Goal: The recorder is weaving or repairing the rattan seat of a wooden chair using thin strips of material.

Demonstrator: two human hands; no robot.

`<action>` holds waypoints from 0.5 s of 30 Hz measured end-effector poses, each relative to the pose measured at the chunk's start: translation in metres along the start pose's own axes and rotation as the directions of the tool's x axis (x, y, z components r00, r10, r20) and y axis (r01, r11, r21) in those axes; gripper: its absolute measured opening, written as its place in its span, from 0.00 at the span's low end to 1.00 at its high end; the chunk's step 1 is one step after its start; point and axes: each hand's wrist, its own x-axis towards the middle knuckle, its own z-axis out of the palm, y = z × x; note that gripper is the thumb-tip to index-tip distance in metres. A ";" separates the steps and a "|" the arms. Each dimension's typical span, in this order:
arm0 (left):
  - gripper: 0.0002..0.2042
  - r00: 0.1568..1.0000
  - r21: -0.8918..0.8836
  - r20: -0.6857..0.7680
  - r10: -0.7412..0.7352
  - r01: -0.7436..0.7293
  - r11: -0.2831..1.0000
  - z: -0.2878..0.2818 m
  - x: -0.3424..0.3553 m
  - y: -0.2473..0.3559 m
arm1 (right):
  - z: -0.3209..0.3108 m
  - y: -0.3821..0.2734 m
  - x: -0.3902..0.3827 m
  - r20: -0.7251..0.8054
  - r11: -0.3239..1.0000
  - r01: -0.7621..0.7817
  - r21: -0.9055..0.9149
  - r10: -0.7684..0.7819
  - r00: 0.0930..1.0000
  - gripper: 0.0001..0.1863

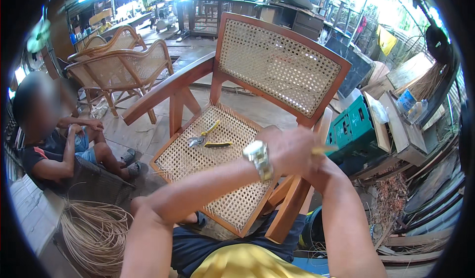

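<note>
In front of me stands a wooden armchair with a woven cane back and a woven cane seat. Short loose cane ends stick out along the seat's edges. Pruning shears with yellow and black handles lie spread on the seat. My left hand, with a metal watch on its wrist, reaches across to the chair's right armrest. There it overlaps my right hand, which is mostly hidden. Both are smeared by motion, so their fingers do not read. A pale yellowish bit, too blurred to name, shows beside them.
A coil of cane strands lies at the lower left. Near it a person sits with hands together. Cane-backed seats stand behind. At right are a green crate, boards and a heap of shavings.
</note>
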 end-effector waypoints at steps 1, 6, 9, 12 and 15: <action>0.13 0.996 -0.046 -0.066 0.055 -0.058 0.997 0.015 -0.008 0.008 | 0.003 0.003 0.004 0.013 1.000 -0.017 -0.016 0.017 1.000 0.14; 0.14 0.945 -0.394 -0.253 0.209 -0.298 0.870 0.018 -0.058 0.074 | 0.023 0.014 0.016 0.012 0.997 -0.059 -0.047 0.060 0.998 0.13; 0.14 0.939 -0.615 -0.092 0.332 -0.316 0.722 0.004 -0.087 0.109 | 0.024 0.004 0.016 0.027 0.996 -0.072 -0.055 0.073 0.997 0.15; 0.17 0.783 -0.754 -0.374 0.497 -0.569 0.328 -0.001 -0.100 0.127 | 0.025 0.005 0.015 0.038 0.995 -0.084 -0.051 0.086 0.996 0.15; 0.16 0.828 -0.687 -0.271 0.490 -0.523 0.504 -0.009 -0.102 0.116 | 0.033 0.015 0.014 0.012 0.994 -0.097 -0.039 0.098 0.995 0.14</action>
